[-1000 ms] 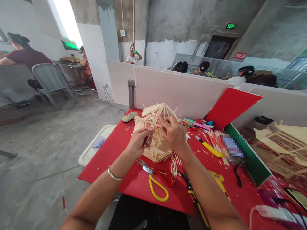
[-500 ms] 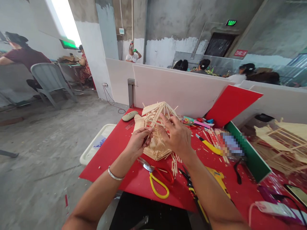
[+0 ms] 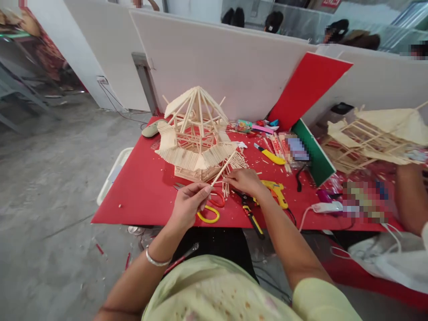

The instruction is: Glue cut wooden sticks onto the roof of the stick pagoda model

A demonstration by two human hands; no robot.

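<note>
My left hand [image 3: 190,203] is closed on a thin wooden stick [image 3: 224,168] that slants up to the right. In a pinch, my right hand [image 3: 245,180] is just right of it, close to short cut sticks [image 3: 238,159]; what its fingertips hold is too small to make out. Beyond both hands stands a two-tiered pavilion model [image 3: 200,158] made of wooden sticks, its upper roof partly open rafters. Scissors [image 3: 209,215] with yellow and red handles lie partly under my left hand. Yellow-and-black pliers [image 3: 252,216] rest below my right forearm.
On the red table [image 3: 133,191] are a yellow glue gun [image 3: 276,191], a yellow utility knife [image 3: 272,156] and an eyeglass case [image 3: 152,129]. A green board [image 3: 312,154] stands at the right. Past it are another stick model [image 3: 368,138] and another person's arm [image 3: 409,196].
Both hands have drawn back from the pavilion model toward the table's front. The left hand now holds a stick out in plain view. The camera has tilted down.
</note>
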